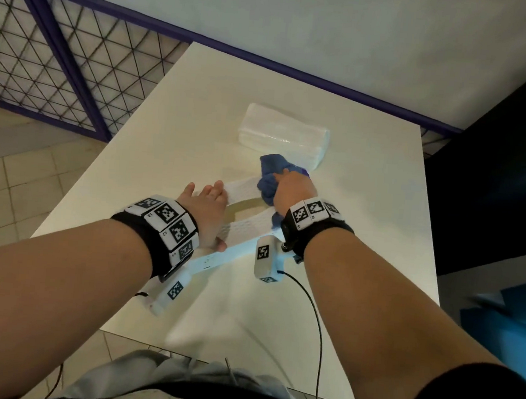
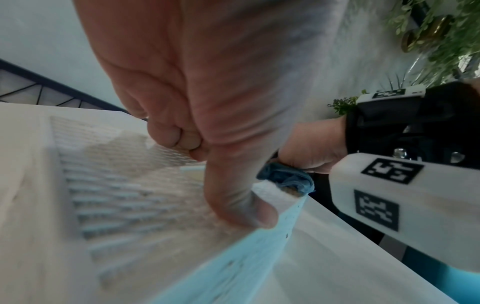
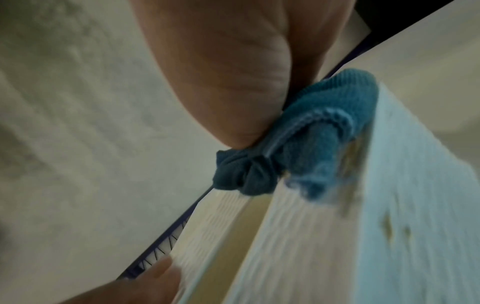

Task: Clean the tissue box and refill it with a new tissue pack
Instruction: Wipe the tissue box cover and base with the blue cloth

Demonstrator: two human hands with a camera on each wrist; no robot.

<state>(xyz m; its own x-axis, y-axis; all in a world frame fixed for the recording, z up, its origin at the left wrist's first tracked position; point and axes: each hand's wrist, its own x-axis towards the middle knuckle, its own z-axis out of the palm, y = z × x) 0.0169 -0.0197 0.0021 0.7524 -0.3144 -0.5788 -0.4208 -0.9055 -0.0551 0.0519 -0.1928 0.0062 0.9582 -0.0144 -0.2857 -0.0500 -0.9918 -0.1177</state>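
Box: the white tissue box (image 1: 246,229) sits on the table (image 1: 200,104) between the two hands, ribbed top up. The slot shows a tan inside with no tissue standing out. Whether its base lies flat cannot be told.
Left hand: the left hand (image 1: 205,208) clamps the box's left end, with the thumb (image 2: 241,205) curled over the near edge and the fingers bent onto the top. It holds nothing else.
Right hand: the right hand (image 1: 291,189) is closed in a fist round a bunched blue cloth (image 1: 268,174) and presses it on the right end of the box top.
Pack: the tissue pack (image 1: 283,132) lies in its clear wrap on the table just beyond the box and cloth, outside the box.
Step, as judged: wiping the box top and its far right corner. The refill waits on the pack, which is not in the box.
Brace: the left clamp should take the push of the cloth, so that the light box does not slide toward the pack.
Stroke: running along the ribs would let the cloth reach into the grooves, and a fresh fold would serve for the slot rim.
Pressure: moderate, since the top round the slot looks thin and may flex.
Risk: a loose cloth tail could catch on the slot edge or drag the pack.
Limit: both wrist views are blurred, so any dirt on the box cannot be read.
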